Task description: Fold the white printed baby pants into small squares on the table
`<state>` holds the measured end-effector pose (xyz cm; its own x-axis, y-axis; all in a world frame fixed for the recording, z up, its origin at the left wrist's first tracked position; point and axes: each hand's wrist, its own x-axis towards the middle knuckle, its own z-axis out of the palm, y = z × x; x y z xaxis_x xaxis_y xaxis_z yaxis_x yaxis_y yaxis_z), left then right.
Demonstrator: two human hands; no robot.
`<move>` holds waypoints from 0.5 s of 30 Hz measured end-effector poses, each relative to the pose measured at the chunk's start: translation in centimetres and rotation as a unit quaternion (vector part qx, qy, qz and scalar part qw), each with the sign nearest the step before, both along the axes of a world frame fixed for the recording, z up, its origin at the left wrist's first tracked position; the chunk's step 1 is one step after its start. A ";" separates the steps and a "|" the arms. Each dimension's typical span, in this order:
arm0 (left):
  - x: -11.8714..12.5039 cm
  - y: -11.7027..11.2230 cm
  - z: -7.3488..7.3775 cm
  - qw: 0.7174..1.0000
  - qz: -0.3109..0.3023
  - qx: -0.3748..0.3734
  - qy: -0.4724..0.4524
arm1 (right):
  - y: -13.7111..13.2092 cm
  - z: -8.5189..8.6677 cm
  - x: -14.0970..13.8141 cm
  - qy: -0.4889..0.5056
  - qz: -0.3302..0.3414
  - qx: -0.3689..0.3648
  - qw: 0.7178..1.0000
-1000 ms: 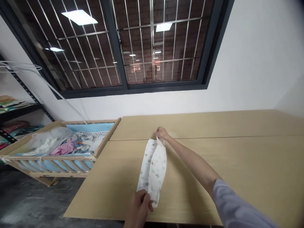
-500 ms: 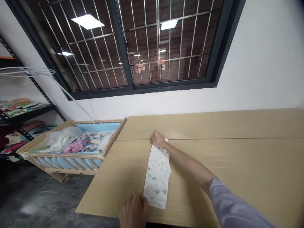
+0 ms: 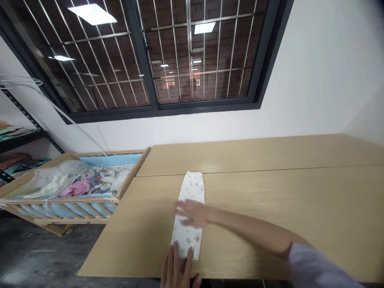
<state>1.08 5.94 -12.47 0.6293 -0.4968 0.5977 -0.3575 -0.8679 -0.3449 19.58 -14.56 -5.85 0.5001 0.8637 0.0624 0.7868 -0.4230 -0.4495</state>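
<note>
Sweeping low over the printed white cloth point(image 3: 190, 188), the right hand point(image 3: 192, 213) is blurred, palm down, with its fingers stretched toward the left. No grip on the fabric shows, and the blur hides whether the palm is pressing the cloth or just skimming it. The left hand point(image 3: 177, 268) stands well apart from it at the cloth's lower end, open with its fingers spread, either touching that end or just in front of it.

The right hand has let go of the far end it was pinching a moment ago and moved to the middle of the cloth. The cloth has gone from a wider, loosely doubled shape to a narrow, straight strip lying flat. It runs lengthwise, left of the middle of the tabletop point(image 3: 270, 200), from the seam between the boards almost to the near edge.

A lilac sleeve point(image 3: 315, 264) covers the right forearm. Beyond the tabletop's left edge stands a wooden crib point(image 3: 134, 173) holding a pink garment point(image 3: 76, 188) and a translucent bag point(image 3: 60, 172). Further left is a black metal shelf point(image 3: 21, 140), and a barred window point(image 3: 144, 60) looks out from the wall ahead.
</note>
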 end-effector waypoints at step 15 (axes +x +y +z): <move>0.5 0.5 5.0 0.987 0.048 -0.077 0.135 | -2.8 3.3 6.4 -0.095 -0.225 0.035 0.969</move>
<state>1.56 6.40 -7.50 0.8160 -0.3428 0.4654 -0.3316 -0.9371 -0.1087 25.94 -17.32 -2.59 0.7986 0.5518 0.2404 0.6015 -0.7161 -0.3542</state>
